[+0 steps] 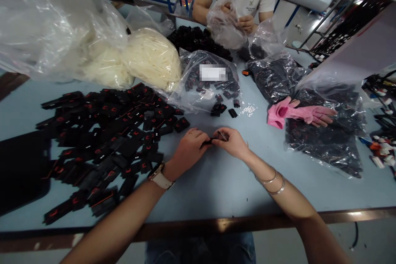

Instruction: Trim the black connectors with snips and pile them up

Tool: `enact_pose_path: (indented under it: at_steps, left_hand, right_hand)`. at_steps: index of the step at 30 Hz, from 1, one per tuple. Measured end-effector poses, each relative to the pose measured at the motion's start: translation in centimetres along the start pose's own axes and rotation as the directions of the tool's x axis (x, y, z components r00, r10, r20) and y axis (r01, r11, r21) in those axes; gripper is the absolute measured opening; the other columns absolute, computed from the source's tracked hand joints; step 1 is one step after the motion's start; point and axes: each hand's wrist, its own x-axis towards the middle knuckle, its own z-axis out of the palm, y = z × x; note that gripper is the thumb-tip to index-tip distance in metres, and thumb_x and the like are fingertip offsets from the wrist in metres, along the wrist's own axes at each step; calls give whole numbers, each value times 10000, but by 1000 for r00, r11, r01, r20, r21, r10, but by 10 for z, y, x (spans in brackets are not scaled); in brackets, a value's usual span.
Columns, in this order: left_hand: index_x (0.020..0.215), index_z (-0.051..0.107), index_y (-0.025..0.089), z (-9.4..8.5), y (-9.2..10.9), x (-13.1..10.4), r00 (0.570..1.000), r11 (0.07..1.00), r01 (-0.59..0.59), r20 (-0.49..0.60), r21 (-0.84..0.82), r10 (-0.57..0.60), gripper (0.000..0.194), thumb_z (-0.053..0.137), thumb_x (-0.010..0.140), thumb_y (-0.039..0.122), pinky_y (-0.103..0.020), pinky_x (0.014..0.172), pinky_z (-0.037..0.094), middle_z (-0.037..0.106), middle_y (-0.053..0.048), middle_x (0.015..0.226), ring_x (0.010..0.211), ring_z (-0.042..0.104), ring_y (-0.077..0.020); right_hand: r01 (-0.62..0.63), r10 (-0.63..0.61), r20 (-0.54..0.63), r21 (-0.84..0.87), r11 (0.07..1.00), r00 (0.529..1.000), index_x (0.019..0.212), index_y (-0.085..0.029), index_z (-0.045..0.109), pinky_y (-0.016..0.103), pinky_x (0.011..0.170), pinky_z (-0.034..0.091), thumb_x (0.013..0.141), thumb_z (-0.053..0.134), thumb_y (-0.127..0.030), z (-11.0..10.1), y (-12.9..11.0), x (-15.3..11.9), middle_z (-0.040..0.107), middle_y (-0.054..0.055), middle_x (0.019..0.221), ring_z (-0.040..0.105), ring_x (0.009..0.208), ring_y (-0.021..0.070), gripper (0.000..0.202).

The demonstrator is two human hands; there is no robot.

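Observation:
My left hand (pixel 192 145) is closed, its fingers pinching a small black plastic part (pixel 206 142) above the table. Right beside it my right hand (pixel 231 142) is closed too, with a thin metallic tool (pixel 222 135) between its fingers; its exact kind is hard to make out. The right fingertips meet the black part's near end. To the left spreads a large heap of black plastic connector housings (pixel 123 144) with red-orange inserts. Beyond my hands lie a few loose black housings (pixel 232 113) and a scatter of tiny white pieces (pixel 248 109).
A clear bag of black parts (pixel 210 78) lies ahead, with bags of cream-coloured pieces (pixel 153 57) to its left. Pink gloves (pixel 300 113) rest on bagged black parts (pixel 324 144) at right. Across the table (pixel 204 198), a person (pixel 238 4) handles a plastic bag. A black tray-like object (pixel 23 169) is at far left.

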Motion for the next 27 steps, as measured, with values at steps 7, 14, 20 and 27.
enact_pose_path:
  at_steps: [7, 14, 20, 27]
  left_hand:
    - [737, 569, 184, -1, -2, 1, 1000, 1000, 21, 6, -13, -21, 100, 614, 823, 208, -433, 964, 443, 634, -2, 730, 750, 595, -177]
    - [771, 569, 167, -6, 0, 2, 996, 996, 68, 70, -65, -64, 83, 619, 824, 206, -425, 942, 451, 655, -10, 755, 746, 604, -178]
    - [745, 559, 175, -4, 0, 3, 995, 994, 88, 61, -59, -85, 93, 619, 811, 198, -413, 968, 430, 643, -3, 725, 712, 583, -164]
    - [725, 534, 193, -4, 0, 2, 993, 991, 107, 57, -82, -102, 117, 613, 811, 201, -426, 949, 440, 627, 4, 717, 748, 584, -175]
  right_hand:
    - [-28, 28, -6, 10, 1000, 1000, 720, -163, 649, 216, 505, 306, 687, 671, -343, -4, -1, 3, 504, -49, 566, 416, 542, 85, 185]
    - [135, 2, -283, 463, 876, 959, 768, -177, 628, 235, 514, 423, 846, 401, -615, 3, 1, -2, 603, 27, 665, 543, 570, 115, 499]
    - [281, -186, -407, 185, 942, 894, 735, -177, 633, 226, 463, 413, 912, 299, -573, 13, 1, -20, 597, 20, 574, 535, 492, 110, 548]
    - [396, -437, -377, -184, 899, 817, 749, -180, 635, 230, 542, 451, 936, 346, -344, 14, 6, -23, 629, 25, 620, 592, 564, 121, 382]
